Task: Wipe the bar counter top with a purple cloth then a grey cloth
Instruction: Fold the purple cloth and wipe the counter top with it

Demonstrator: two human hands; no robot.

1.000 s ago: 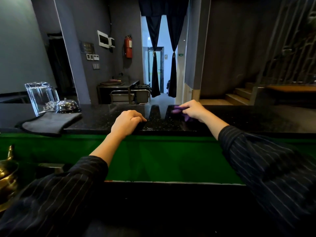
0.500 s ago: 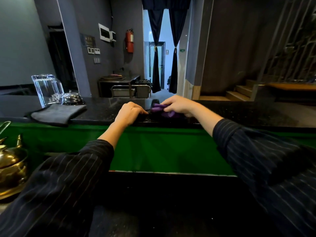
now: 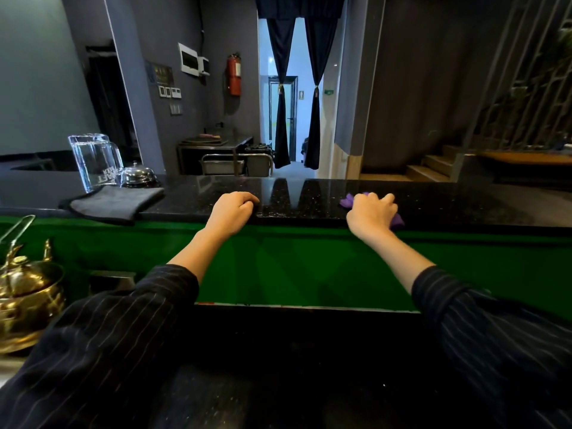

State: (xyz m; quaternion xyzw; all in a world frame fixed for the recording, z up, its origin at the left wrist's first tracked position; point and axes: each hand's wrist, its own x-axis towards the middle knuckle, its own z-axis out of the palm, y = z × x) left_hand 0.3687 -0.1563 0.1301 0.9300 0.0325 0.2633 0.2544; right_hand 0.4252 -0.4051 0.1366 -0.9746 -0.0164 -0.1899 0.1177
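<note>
1. Gripping the purple cloth (image 3: pixel 398 221), our right hand (image 3: pixel 371 212) bunches it against the bar counter top (image 3: pixel 464 202) at the near edge. The fingers curl over it, and purple shows left of the knuckles and under the heel on the right.
2. Most of the cloth is hidden beneath that hand, so we cannot tell how it is folded.
3. Left of the grip and well apart, our left hand (image 3: pixel 233 210) is clenched on the same near edge, holding nothing that we can see.
4. Farther left of the grip, the grey cloth (image 3: pixel 114 204) lies flat, its near side overhanging the edge.
5. Just behind the grey cloth stand a clear pitcher (image 3: pixel 93 161) and a chrome bell (image 3: pixel 137 176). The pitcher's white lettering appears mirrored through the glass, and we cannot make it out.
6. Below the grip runs a green panel (image 3: pixel 294 267). Far down to the left, a brass kettle (image 3: pixel 28 301) is cut off by the frame.
7. Beyond the grip, up and to the left, a red fire extinguisher (image 3: pixel 234 74) hangs on the wall, its label too small to read.
</note>
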